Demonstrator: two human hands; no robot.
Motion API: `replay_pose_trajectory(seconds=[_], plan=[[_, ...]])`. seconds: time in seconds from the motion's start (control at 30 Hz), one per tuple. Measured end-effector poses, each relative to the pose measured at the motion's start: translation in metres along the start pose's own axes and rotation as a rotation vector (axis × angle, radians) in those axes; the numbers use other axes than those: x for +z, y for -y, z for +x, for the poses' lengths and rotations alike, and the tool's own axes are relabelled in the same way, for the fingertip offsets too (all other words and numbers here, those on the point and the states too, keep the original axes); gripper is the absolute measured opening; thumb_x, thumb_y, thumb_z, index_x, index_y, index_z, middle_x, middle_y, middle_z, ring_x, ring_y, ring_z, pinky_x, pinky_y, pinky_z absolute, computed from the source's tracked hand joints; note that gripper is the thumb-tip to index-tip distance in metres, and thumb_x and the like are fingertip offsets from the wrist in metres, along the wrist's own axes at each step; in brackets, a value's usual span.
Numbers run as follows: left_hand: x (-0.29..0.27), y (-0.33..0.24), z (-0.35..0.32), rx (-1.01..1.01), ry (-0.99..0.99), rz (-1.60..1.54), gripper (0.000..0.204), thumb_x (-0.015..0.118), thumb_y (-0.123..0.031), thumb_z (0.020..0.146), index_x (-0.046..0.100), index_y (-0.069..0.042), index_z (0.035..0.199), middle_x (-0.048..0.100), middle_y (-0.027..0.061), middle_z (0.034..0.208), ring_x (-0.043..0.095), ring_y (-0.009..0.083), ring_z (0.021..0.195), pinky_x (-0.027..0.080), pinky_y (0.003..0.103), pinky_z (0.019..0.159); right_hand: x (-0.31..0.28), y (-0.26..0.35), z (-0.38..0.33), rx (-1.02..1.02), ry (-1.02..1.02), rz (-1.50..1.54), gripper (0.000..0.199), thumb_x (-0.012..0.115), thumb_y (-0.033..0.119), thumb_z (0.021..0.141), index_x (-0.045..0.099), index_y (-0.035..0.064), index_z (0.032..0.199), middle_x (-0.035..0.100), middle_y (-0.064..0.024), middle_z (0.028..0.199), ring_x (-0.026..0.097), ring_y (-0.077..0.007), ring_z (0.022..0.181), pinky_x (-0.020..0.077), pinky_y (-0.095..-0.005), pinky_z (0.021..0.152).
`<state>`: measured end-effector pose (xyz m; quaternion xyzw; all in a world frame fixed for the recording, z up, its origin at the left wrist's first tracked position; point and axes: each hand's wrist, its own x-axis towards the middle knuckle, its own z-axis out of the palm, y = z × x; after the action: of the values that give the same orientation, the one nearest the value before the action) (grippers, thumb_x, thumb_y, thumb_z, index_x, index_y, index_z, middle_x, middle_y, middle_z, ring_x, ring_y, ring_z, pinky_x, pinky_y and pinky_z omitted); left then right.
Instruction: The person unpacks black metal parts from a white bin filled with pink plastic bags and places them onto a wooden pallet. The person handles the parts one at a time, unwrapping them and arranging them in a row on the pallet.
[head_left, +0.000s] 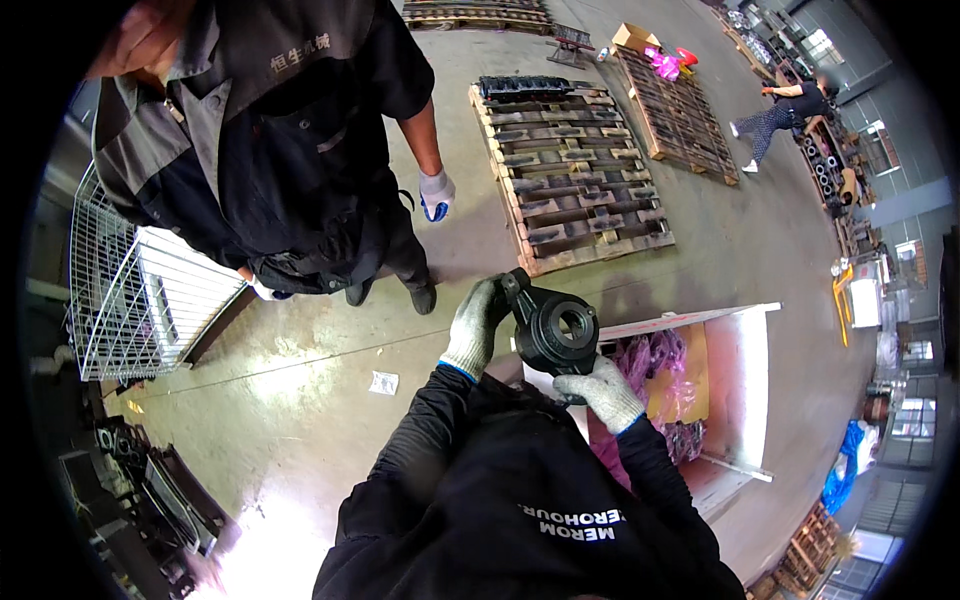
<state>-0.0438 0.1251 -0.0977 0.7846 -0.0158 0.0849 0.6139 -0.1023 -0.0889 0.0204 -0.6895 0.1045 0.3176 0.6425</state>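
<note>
In front of my chest I hold a black metal lever part (556,338), with a thick ring-shaped hub at one end and a narrower arm at the other. My left hand (472,332), in a grey-white knit glove, is closed around the end of the arm. Similarly gloved, my right hand (604,391) grips the lower edge of the hub; some of its fingers are hidden behind the part. Just right of and below the part stands an open white-walled box (742,385), holding pink plastic wrap (655,365) and dark parts.
A co-worker (290,150) in dark workwear and gloves stands close at the left, beside a wire cage (110,290). Ahead lie wooden pallets (575,170), one bearing a black part. Dark metal parts (150,500) fill the lower left. Another person (795,105) is far right.
</note>
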Motion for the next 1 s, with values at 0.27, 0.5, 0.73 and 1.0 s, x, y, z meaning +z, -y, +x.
replay_pose_trajectory(seconds=[0.27,0.5,0.73,1.0], plan=[[-0.002,-0.009,-0.004,-0.164,0.004,0.038,0.027,0.061,-0.01,0.091,0.059,-0.003,0.117,0.067,0.0185,0.105,0.065,0.0326,0.097,0.052,0.038,0.08,-0.012,-0.006,0.005,0.079,0.053,-0.028,0.02,0.07,0.007,0.082,0.066,0.002,0.1,0.066,0.003,0.088,0.057,-0.0061,0.076,0.0464,-0.0226,0.069],[-0.002,-0.017,-0.016,-0.276,-0.009,-0.137,0.028,0.055,0.001,0.09,0.058,0.0,0.118,0.066,0.0153,0.109,0.065,0.0262,0.1,0.052,0.037,0.085,0.0,0.001,-0.002,0.016,0.074,-0.057,0.025,0.069,0.008,0.085,0.065,0.0018,0.108,0.066,0.002,0.092,0.059,-0.0068,0.079,0.0473,-0.022,0.071],[0.001,0.002,-0.013,-0.632,-0.118,-1.316,0.046,0.037,-0.035,0.104,0.055,0.002,0.124,0.063,0.014,0.117,0.059,0.0269,0.106,0.045,0.039,0.095,-0.002,-0.002,-0.003,0.165,0.071,-0.024,0.032,0.067,0.018,0.09,0.06,-0.0012,0.115,0.068,-0.0086,0.095,0.067,-0.0171,0.083,0.0542,-0.0304,0.076],[-0.008,-0.018,0.009,-0.569,0.057,-1.416,0.052,0.028,-0.036,0.105,0.049,0.003,0.132,0.059,0.0163,0.126,0.055,0.0277,0.113,0.042,0.041,0.099,-0.013,-0.019,-0.003,0.299,0.308,0.696,0.073,0.063,0.054,0.085,0.051,-0.0017,0.13,0.065,-0.0197,0.109,0.067,-0.036,0.095,0.0551,-0.0528,0.085]])
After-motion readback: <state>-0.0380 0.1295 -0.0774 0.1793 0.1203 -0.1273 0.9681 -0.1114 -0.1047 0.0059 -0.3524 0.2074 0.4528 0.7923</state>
